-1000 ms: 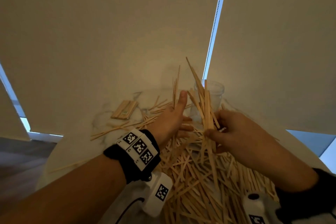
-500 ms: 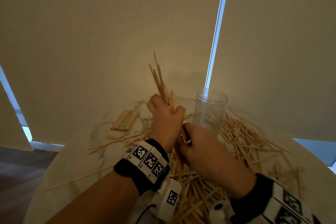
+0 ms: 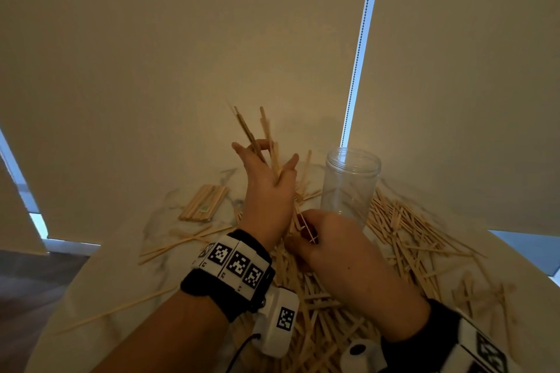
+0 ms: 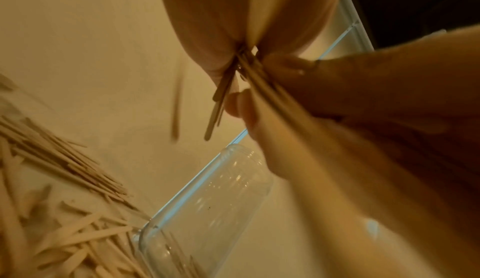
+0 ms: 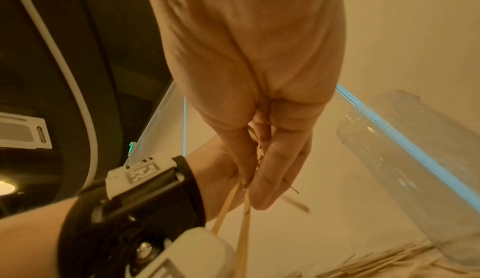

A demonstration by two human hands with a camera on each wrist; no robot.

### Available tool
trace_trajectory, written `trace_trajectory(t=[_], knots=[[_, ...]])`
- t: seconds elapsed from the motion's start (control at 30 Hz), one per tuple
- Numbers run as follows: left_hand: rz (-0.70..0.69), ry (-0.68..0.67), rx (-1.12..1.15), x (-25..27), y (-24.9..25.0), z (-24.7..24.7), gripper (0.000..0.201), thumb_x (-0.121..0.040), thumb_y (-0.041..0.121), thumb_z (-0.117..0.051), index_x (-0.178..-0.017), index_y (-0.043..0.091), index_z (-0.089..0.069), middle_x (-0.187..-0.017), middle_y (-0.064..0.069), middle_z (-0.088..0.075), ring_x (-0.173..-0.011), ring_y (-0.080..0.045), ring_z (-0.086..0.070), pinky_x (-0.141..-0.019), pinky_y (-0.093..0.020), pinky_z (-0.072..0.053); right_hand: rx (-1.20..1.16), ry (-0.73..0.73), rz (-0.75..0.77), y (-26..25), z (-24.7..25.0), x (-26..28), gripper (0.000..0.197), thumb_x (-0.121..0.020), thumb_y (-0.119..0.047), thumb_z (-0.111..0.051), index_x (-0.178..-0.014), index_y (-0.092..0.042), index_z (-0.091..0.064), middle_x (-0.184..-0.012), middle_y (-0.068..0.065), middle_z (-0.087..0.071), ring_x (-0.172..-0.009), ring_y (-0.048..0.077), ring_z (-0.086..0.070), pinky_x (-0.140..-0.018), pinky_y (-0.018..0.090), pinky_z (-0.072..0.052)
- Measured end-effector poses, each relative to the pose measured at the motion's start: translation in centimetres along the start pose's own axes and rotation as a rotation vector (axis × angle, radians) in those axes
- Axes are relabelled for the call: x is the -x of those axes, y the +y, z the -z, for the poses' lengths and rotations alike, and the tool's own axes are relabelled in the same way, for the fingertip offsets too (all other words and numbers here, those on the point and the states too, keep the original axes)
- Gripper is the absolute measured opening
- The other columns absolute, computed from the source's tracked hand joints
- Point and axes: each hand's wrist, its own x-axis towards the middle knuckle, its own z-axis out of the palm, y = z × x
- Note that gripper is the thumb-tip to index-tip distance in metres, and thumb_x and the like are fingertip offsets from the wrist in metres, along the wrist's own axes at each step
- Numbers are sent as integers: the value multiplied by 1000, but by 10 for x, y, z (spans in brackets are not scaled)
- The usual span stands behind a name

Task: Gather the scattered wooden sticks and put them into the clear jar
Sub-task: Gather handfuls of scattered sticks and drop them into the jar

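A bundle of thin wooden sticks (image 3: 246,128) stands nearly upright over the table, left of the clear jar (image 3: 348,191). My left hand (image 3: 266,154) holds the bundle loosely, one finger hooked round it and the others spreading. Just below, my right hand (image 3: 304,230) pinches the sticks' lower ends. In the right wrist view its fingers (image 5: 272,169) close on the sticks (image 5: 244,231). The jar stands upright and uncapped, and looks empty (image 4: 207,210). Scattered sticks (image 3: 403,230) lie around its base and under both forearms.
A neat stack of flat sticks (image 3: 204,201) lies at the back left of the round marble table (image 3: 100,281). A few long thin sticks (image 3: 181,244) lie to the left. Window blinds hang close behind the table.
The bundle has moved left, away from in front of the jar, from my right hand into my left. My left fist has since loosened, fingers spreading. My right hand stays at the sticks' lower ends.
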Motion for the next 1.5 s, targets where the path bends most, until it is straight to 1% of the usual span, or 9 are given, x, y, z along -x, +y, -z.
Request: trace_trajectory(t=[0.27, 0.37, 0.47, 0.6, 0.8, 0.93, 1.07, 1.2, 1.5], knots=[[123, -91, 223, 1, 0, -3, 92, -99, -6, -37, -152, 38, 25, -140, 33, -34, -101, -16, -73, -101, -37, -53, -37, -59, -27, 11, 1, -10, 9, -94, -27, -61, -92, -23, -69, -81, -3, -71, -72, 14, -68, -75, 38, -57], [151, -86, 235, -5, -5, -3, 93, -101, -3, -37, -148, 41, 30, -160, 4, -21, -100, -11, -72, -93, -23, -55, -9, -47, -3, 10, 0, -10, 7, -95, -28, -61, -94, -24, -67, -81, -4, -70, -72, 11, -66, -71, 33, -56], [196, -100, 247, -12, -4, -4, 91, -102, 4, -38, -148, 41, 31, -148, -3, -51, -100, -8, -72, -90, -20, -55, -24, -19, -9, 9, 0, -13, 5, -94, -28, -61, -95, -25, -64, -82, -5, -69, -73, 11, -66, -74, 35, -57], [179, -62, 294, -13, 8, -7, 81, -102, 0, -38, -156, 25, 17, -84, 32, -71, -109, -20, -69, -107, -39, -47, -127, 24, -74, 10, 1, -17, 26, -91, -26, -67, -112, -23, -53, -84, -3, -68, -73, 12, -69, -76, 39, -59], [261, -124, 338, -10, -1, -11, 67, -84, 5, -65, -145, 13, -37, -121, -18, -66, -103, -27, -72, -97, -46, -55, -124, -28, -36, 15, 5, -20, 29, -84, -18, -68, -111, -21, -59, -87, -4, -69, -74, 13, -68, -74, 38, -58], [301, -154, 210, -14, -5, -11, 91, -64, 34, -78, -145, 23, -38, -133, -11, -60, -116, -20, -65, -99, -47, -52, -51, 22, 67, 15, 2, -19, 19, -84, -15, -64, -101, -23, -62, -89, -7, -64, -79, 9, -60, -68, 24, -48], [326, -114, 204, -16, -5, -10, 36, -84, 17, -61, -117, 8, -51, -100, -20, -59, -96, -33, -65, -83, -46, -55, -45, 60, 131, 14, 4, -21, 28, -87, -13, -63, -110, -28, -61, -95, -11, -61, -82, 0, -57, -62, 8, -36], [403, -126, 320, -14, -4, -13, 22, -95, 18, -60, -116, 11, -56, -119, -24, -65, -113, -32, -66, -89, -38, -55, -36, 43, 149, 16, 9, -20, 30, -90, -14, -61, -117, -26, -62, -100, -9, -63, -86, 3, -59, -66, 8, -38], [574, -187, 458, -9, 4, -10, 39, -94, 15, -66, -122, -12, -59, -117, -24, -69, -93, -21, -72, -70, -38, -62, 28, 35, 129, 21, 11, -23, 17, -92, -20, -60, -108, -24, -68, -98, -6, -62, -81, 5, -57, -60, 9, -33]])
